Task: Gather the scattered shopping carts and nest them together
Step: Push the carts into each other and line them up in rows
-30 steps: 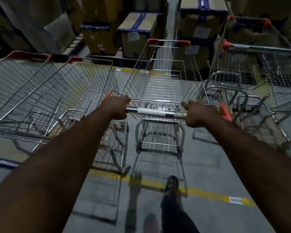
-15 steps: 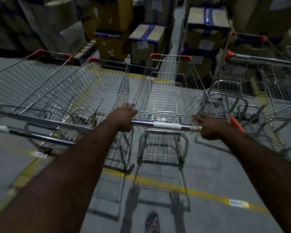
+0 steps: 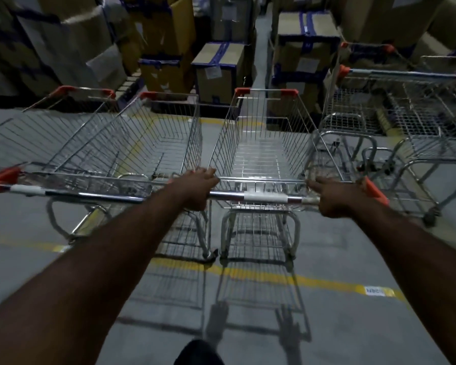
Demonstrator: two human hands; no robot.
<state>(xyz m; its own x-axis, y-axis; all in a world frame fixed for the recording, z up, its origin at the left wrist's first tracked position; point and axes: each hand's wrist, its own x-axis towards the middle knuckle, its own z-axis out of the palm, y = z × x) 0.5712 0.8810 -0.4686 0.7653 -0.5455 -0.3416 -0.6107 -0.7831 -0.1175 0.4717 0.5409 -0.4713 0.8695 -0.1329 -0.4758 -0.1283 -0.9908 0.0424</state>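
- Your left hand (image 3: 195, 189): bare; the back of the hand and the knuckles show, and the fingertips are blurred in the dim light.
- Your right hand (image 3: 334, 198): bare likewise; the back of the hand shows, and the fingers read as separate, slender shapes.
- Your left forearm (image 3: 116, 259): bare along all that shows, and swollen by the wide lens toward the lower left corner.
- Your right forearm (image 3: 411, 259): bare in the same way, out to the right edge.
- Your lower body (image 3: 198, 353): one dark, rounded patch at the bottom edge, black or nearly so; garment or shoe cannot be told.
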